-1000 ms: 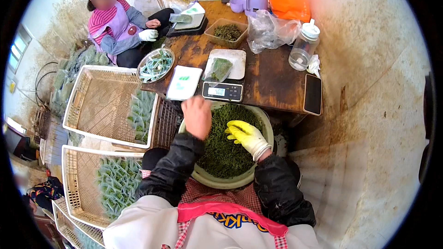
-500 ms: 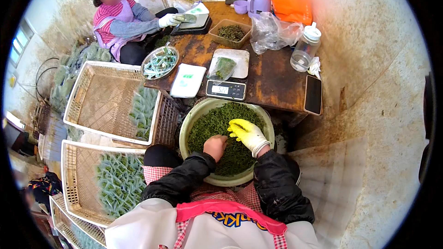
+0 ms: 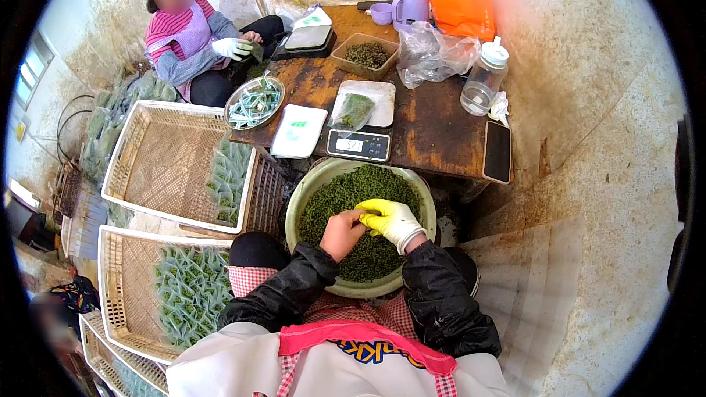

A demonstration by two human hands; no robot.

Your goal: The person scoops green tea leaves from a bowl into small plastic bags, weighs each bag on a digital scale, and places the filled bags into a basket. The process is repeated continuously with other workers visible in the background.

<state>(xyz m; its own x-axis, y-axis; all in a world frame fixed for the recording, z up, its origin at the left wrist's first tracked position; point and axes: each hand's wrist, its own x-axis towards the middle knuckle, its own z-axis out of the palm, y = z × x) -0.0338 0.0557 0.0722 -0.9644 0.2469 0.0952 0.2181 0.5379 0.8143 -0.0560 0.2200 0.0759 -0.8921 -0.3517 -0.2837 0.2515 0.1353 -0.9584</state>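
My bare left hand (image 3: 342, 234) is closed, its fingertips pinched above a heap of small green berry-like grains (image 3: 368, 261). Meeting it fingertip to fingertip is my right hand (image 3: 396, 225), in a white glove with yellow fingers, also closed. Anything between the fingertips is too small or too hidden to make out. The grains fill a wide pale-green basin (image 3: 293, 231) between my knees. Just beyond the basin, a clear plastic bag partly filled with green grains (image 3: 357, 110) lies on a digital scale (image 3: 359, 145).
A wooden table (image 3: 434, 129) carries white packets (image 3: 298, 131), a plate of twist-like strips (image 3: 255, 103), a grain tub (image 3: 365, 56), a bottle (image 3: 484, 79) and a phone (image 3: 497, 151). Crates (image 3: 169, 162) with filled bags stand at left. A co-worker (image 3: 180, 44) sits beyond, near another scale.
My hands have come together over the basin; before, they were apart, the gloved fingers cupped. The co-worker's hands have drawn back from the far scale, with a bag.
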